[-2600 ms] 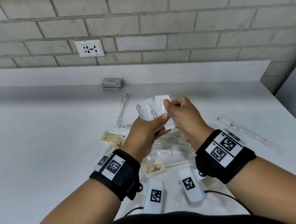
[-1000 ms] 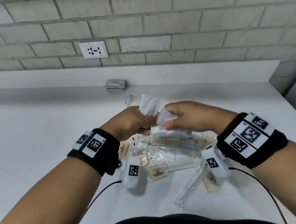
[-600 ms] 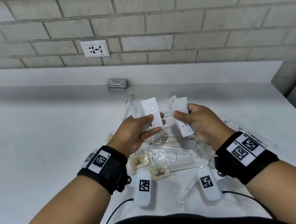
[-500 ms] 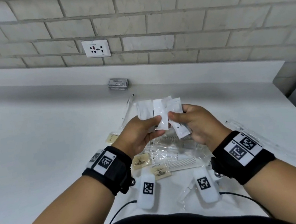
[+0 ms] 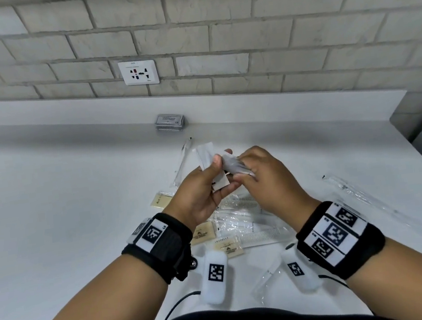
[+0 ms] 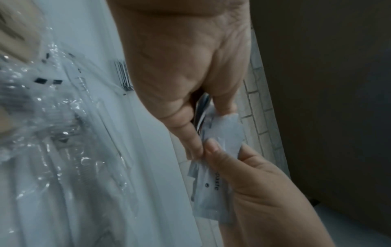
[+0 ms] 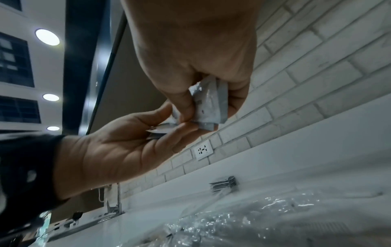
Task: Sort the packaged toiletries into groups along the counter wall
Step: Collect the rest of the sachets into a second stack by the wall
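White counter [image 5: 50,208] is stretching under both hands; left hand [image 5: 198,196] and right hand [image 5: 266,179] are pinching thin white sachets [image 5: 208,157] mid-frame: light, floppy, slippery, likely best gripped at their edges.

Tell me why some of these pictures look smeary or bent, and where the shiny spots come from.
Head view: wide lens bows the brick wall; the white packets in both hands blur. Left wrist view: dim, the plastic wrappers smear and glint. Right wrist view: ceiling lights glare, the wall tilts, the wrappers sparkle.
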A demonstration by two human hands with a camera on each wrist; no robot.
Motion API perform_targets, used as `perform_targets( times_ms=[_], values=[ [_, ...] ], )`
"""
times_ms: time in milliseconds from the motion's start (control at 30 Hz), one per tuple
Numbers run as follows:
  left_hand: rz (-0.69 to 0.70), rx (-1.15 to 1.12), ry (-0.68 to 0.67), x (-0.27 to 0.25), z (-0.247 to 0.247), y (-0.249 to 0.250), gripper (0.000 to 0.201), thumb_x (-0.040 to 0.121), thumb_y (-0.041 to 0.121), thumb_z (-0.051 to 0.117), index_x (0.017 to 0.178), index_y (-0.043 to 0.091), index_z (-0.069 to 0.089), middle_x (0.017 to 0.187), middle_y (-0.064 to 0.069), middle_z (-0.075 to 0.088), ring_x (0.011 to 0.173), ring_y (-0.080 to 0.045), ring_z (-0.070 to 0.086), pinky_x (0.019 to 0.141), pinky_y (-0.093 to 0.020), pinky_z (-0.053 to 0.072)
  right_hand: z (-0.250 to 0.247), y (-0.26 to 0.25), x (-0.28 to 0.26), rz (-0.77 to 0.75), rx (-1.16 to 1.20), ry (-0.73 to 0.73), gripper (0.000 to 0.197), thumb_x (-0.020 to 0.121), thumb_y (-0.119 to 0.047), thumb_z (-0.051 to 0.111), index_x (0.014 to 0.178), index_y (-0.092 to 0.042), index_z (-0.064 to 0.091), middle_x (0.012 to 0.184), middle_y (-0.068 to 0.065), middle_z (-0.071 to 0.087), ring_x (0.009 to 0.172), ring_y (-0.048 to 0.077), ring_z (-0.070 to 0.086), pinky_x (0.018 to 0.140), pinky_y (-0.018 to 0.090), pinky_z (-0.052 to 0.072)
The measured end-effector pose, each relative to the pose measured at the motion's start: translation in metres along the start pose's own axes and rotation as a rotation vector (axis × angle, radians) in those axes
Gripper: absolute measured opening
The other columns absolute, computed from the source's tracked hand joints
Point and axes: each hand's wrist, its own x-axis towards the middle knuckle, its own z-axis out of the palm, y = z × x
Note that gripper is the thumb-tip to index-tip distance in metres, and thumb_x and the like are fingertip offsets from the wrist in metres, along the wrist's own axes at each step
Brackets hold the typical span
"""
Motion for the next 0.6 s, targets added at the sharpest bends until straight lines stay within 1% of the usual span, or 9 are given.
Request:
perform_targets(
  times_ms=[67,133,167,267,367,433,467,533,600],
  values=[
    [-0.027,-0.011,-0.014,-0.001,-0.003,-0.003,0.034,0.085,0.022,0.062,0.112,0.002,0.064,0.111,-0.02,0.066,0.098,-0.026,0.067,0.092,-0.035,0.053,-0.006,0.001,0.0,0.061,0.035,-0.066,0.011,0.089,-0.016,0.062,0.097,-0.008,0.064,0.095,0.002,0.056,0.085,0.018,0.054,0.073,0.029,0.042],
    [-0.038,-0.026,0.012,-0.002,-0.005,-0.006,0.024,0.086,0.01,0.062,0.105,-0.004,0.065,0.104,-0.021,0.068,0.09,-0.026,0.07,0.087,-0.033,0.056,-0.013,0.003,0.001,0.181,0.168,-0.121,0.011,0.092,-0.019,0.06,0.097,-0.01,0.063,0.093,0.002,0.062,0.084,0.019,0.059,0.07,0.028,0.043],
    [-0.034,-0.03,0.038,-0.002,-0.006,-0.007,0.017,0.089,0.006,0.059,0.103,-0.003,0.066,0.1,-0.019,0.069,0.087,-0.025,0.07,0.084,-0.032,0.057,-0.018,0.003,0.002,0.246,0.266,-0.126,0.011,0.093,-0.019,0.059,0.1,-0.012,0.064,0.094,0.001,0.066,0.085,0.019,0.062,0.071,0.027,0.045],
    [-0.014,-0.02,0.084,-0.002,-0.008,-0.007,0.017,0.092,0.001,0.056,0.104,0.003,0.068,0.1,-0.015,0.071,0.088,-0.025,0.069,0.081,-0.031,0.058,-0.031,0.007,0.009,0.336,0.492,-0.06,0.01,0.093,-0.019,0.06,0.098,-0.025,0.067,0.091,-0.004,0.072,0.084,0.019,0.067,0.078,0.034,0.052],
    [-0.009,0.017,0.128,-0.001,-0.005,-0.005,0.01,0.088,0.001,0.062,0.095,-0.004,0.067,0.092,-0.015,0.068,0.077,-0.02,0.069,0.074,-0.026,0.06,-0.04,0.007,0.016,0.358,0.665,-0.045,0.011,0.09,-0.017,0.064,0.09,-0.026,0.07,0.086,-0.003,0.074,0.081,0.021,0.068,0.082,0.041,0.053],
    [-0.003,0.035,0.127,-0.001,-0.002,-0.004,0.008,0.087,-0.001,0.063,0.092,-0.005,0.067,0.086,-0.013,0.067,0.072,-0.018,0.067,0.072,-0.025,0.06,-0.037,0.003,0.019,0.355,0.575,-0.112,0.007,0.091,-0.018,0.063,0.091,-0.022,0.07,0.088,-0.001,0.072,0.078,0.019,0.066,0.077,0.036,0.052],
    [0.0,0.032,0.113,0.0,0.0,-0.004,0.008,0.087,-0.002,0.062,0.093,-0.005,0.066,0.086,-0.013,0.067,0.072,-0.018,0.067,0.072,-0.026,0.06,-0.034,0.001,0.019,0.338,0.419,-0.153,0.006,0.091,-0.021,0.063,0.093,-0.018,0.068,0.093,0.001,0.067,0.079,0.019,0.063,0.073,0.031,0.049],
    [-0.001,0.02,0.092,0.0,0.002,-0.006,0.011,0.089,-0.004,0.057,0.098,-0.005,0.063,0.087,-0.015,0.066,0.074,-0.02,0.067,0.072,-0.027,0.06,-0.02,0.0,0.017,0.321,0.087,-0.198,0.019,0.092,-0.03,0.061,0.095,-0.012,0.059,0.101,0.003,0.052,0.084,0.018,0.054,0.065,0.025,0.04],
    [-0.017,0.011,0.094,-0.002,0.003,-0.005,0.011,0.092,-0.001,0.055,0.1,-0.003,0.062,0.088,-0.015,0.068,0.076,-0.022,0.069,0.075,-0.029,0.059,-0.009,0.002,0.014,0.359,0.079,-0.179,0.026,0.092,-0.034,0.059,0.094,-0.009,0.053,0.1,0.004,0.055,0.086,0.022,0.056,0.066,0.028,0.042]
  ],
)
